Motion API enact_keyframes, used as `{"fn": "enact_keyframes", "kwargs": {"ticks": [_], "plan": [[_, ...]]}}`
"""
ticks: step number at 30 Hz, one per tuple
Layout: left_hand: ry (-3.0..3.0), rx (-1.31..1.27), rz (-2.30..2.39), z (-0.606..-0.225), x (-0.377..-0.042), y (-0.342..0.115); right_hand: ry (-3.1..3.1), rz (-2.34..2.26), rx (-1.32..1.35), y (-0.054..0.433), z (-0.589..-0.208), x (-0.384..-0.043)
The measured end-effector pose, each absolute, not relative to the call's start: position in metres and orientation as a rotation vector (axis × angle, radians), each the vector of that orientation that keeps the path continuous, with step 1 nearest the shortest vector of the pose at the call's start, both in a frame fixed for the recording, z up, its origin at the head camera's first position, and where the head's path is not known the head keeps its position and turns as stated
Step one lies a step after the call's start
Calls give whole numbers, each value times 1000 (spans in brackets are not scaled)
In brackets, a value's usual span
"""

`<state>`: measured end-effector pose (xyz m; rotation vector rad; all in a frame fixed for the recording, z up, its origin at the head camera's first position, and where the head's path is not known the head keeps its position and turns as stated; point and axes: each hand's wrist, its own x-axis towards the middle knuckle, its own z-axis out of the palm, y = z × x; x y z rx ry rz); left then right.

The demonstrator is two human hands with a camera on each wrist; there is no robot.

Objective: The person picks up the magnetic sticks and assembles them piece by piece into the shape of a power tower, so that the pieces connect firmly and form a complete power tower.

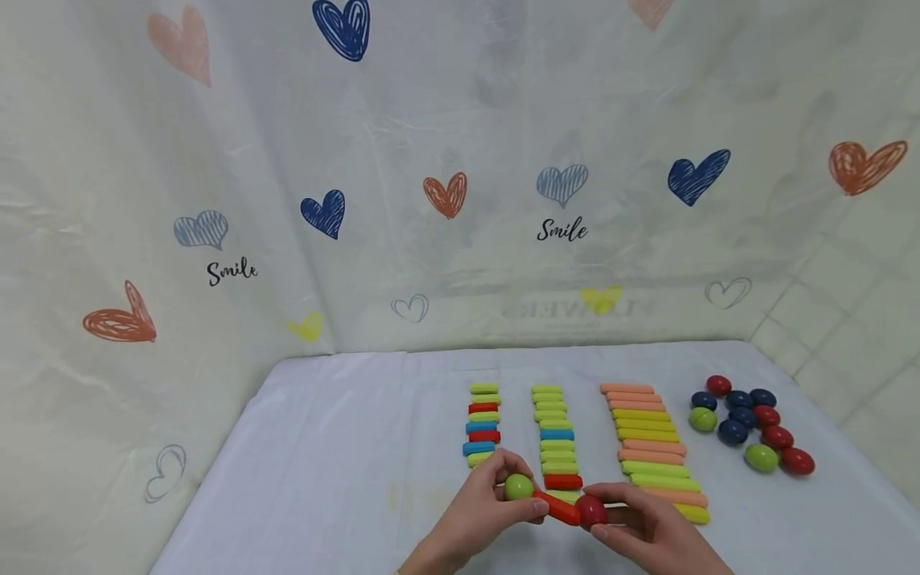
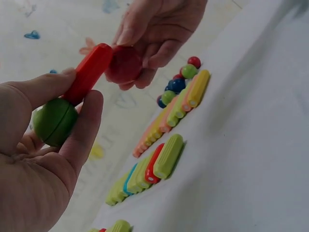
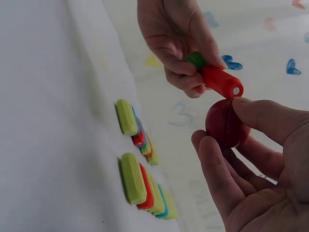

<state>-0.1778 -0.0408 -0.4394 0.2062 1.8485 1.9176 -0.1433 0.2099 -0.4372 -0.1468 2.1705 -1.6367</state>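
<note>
Over the front of the table, my left hand point(image 1: 480, 505) pinches a short red magnetic stick point(image 3: 222, 81) between thumb and fingers. A green ball point(image 2: 55, 122) sits at that stick's near end, within the curl of the same hand. My right hand point(image 1: 650, 527) holds a dark red ball point(image 3: 226, 123) by thumb and fingertips. The stick's free end, with a pale round dot in it, is right at the red ball in the right wrist view. Both hands are raised above the white cloth in the wrist views.
Two columns of short sticks, a left one point(image 1: 482, 437) and a middle one point(image 1: 557, 446), lie beyond my hands. Longer pastel sticks point(image 1: 650, 447) form a column to the right. Loose blue, red and green balls point(image 1: 733, 432) cluster at the far right. A heart-printed curtain point(image 1: 446, 263) hangs behind the table.
</note>
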Motion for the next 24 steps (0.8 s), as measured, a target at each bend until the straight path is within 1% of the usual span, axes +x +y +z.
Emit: {"fn": "enact_keyframes", "kwargs": {"ticks": [8,13,16,18,22,24], "plan": [[1848,149,1893,-453,-174,-41,2161,-1617,-84,211,-442,-141],[1878,101,1893,-460,-175,-41,2134,-1611,-109,213,-444,-139],[1888,112,1866,-463,-175,-42,2092,-1624,-136,214,-452,-141],[1938,155,1798,-466,-176,-45,2026,-1631,-185,218,-465,-143],[2085,295,1592,-472,-177,-53,1790,-1626,-294,232,-515,-157],[2145,362,1488,-476,-176,-57,1796,-1568,-327,237,-532,-164]]}}
